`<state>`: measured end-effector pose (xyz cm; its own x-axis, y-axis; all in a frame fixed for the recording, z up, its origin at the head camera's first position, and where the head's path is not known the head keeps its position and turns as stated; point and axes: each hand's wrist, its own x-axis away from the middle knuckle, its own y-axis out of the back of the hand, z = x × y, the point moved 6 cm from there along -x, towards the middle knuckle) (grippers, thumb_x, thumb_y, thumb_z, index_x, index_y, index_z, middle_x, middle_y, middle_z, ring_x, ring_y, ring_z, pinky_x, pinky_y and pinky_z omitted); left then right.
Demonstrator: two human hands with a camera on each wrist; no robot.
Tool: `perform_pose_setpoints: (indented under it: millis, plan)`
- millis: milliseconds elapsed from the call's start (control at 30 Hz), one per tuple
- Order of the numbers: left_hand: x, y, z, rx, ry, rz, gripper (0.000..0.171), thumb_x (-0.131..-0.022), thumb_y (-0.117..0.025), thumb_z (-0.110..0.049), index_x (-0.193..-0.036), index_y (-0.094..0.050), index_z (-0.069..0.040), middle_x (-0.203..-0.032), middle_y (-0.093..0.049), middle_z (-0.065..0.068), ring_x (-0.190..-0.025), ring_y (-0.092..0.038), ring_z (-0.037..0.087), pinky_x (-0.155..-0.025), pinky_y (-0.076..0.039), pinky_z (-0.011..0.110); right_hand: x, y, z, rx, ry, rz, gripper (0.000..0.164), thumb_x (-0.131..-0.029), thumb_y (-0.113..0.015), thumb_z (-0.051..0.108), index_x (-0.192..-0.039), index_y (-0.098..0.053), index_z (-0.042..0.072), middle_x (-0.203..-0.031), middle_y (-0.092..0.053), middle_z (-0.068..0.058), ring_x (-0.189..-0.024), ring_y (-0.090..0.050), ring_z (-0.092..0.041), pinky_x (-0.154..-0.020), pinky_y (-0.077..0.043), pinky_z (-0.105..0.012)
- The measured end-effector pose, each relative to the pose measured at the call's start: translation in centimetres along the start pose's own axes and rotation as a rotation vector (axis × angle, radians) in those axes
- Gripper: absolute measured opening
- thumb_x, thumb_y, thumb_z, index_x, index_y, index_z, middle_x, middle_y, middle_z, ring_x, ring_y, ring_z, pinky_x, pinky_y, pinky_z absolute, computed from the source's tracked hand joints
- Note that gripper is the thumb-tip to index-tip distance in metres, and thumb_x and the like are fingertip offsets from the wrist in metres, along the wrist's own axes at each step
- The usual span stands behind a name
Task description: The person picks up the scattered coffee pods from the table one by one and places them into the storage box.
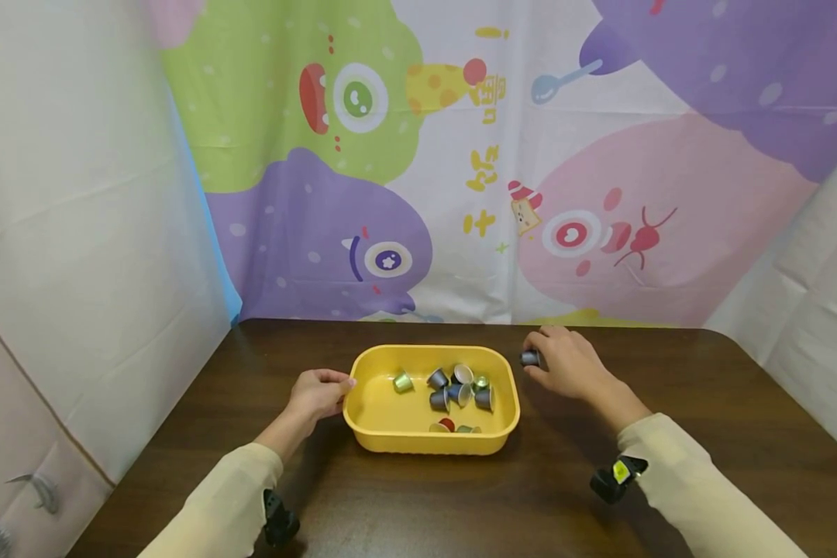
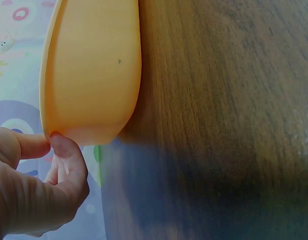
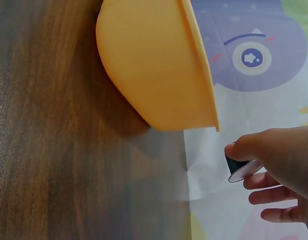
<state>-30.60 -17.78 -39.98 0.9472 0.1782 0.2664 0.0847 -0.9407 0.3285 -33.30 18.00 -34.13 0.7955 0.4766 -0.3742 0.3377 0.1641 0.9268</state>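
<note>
A yellow plastic basin stands on the table, with several coffee capsules inside, mostly dark grey ones grouped to the right and a light green one further left. My left hand pinches the basin's left rim between thumb and fingers, as the left wrist view also shows. Just outside the basin's right end, my right hand holds a dark coffee capsule between thumb and fingers. In the right wrist view the capsule's pale rim faces down and it is apart from the basin.
The dark brown wooden table extends around the basin. Behind it hangs a cloth printed with cartoon figures. Pale fabric closes off the left side.
</note>
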Motion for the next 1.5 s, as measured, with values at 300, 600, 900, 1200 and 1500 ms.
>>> perform_pose_setpoints:
  millis: [300,600,900,1200,1500]
  plan:
    - [0.0,0.0,0.1,0.004,0.001,0.001,0.023,-0.093,-0.062,-0.012,-0.107,-0.062,0.007,-0.099,-0.060,0.015,-0.085,-0.064,0.020,-0.071,-0.059,0.027,-0.1,1.0,1.0,-0.017,0.015,-0.019,0.024,-0.075,-0.079,0.025,-0.091,-0.065,0.013,-0.085,-0.059,-0.003,-0.073,-0.055,-0.018,-0.066,-0.049,-0.037]
    - [0.1,-0.1,0.2,-0.001,0.004,0.002,0.023,-0.093,-0.062,-0.012,-0.107,-0.062,0.007,-0.098,-0.059,0.014,-0.083,-0.064,0.020,-0.070,-0.059,0.026,-0.6,1.4,1.5,-0.024,0.025,-0.014,0.024,-0.076,-0.079,0.025,-0.092,-0.066,0.012,-0.088,-0.060,-0.003,-0.078,-0.055,-0.018,-0.069,-0.051,-0.037]
    - [-0.1,-0.1,0.1,-0.004,0.004,0.003,0.023,-0.093,-0.062,-0.012,-0.107,-0.062,0.006,-0.099,-0.060,0.015,-0.085,-0.065,0.021,-0.071,-0.059,0.027,-0.7,1.8,1.7,-0.037,0.020,-0.009,0.024,-0.076,-0.078,0.024,-0.093,-0.066,0.012,-0.087,-0.060,-0.003,-0.076,-0.054,-0.018,-0.068,-0.050,-0.036]
    - [0.0,0.0,-0.1,-0.014,0.001,0.005,0.024,-0.093,-0.062,-0.013,-0.108,-0.062,0.006,-0.101,-0.060,0.016,-0.085,-0.065,0.022,-0.075,-0.060,0.031,-1.0,2.0,2.2,-0.046,0.026,-0.018,0.023,-0.076,-0.078,0.024,-0.093,-0.066,0.013,-0.087,-0.060,-0.003,-0.076,-0.054,-0.018,-0.068,-0.050,-0.037]
    - [0.1,0.0,-0.1,-0.009,0.002,0.003,0.024,-0.093,-0.062,-0.013,-0.107,-0.062,0.006,-0.099,-0.060,0.015,-0.081,-0.064,0.019,-0.074,-0.060,0.029,-1.7,2.5,3.1,-0.051,0.017,0.038,0.026,-0.077,-0.078,0.027,-0.096,-0.067,0.013,-0.090,-0.062,-0.003,-0.079,-0.055,-0.018,-0.073,-0.052,-0.038]
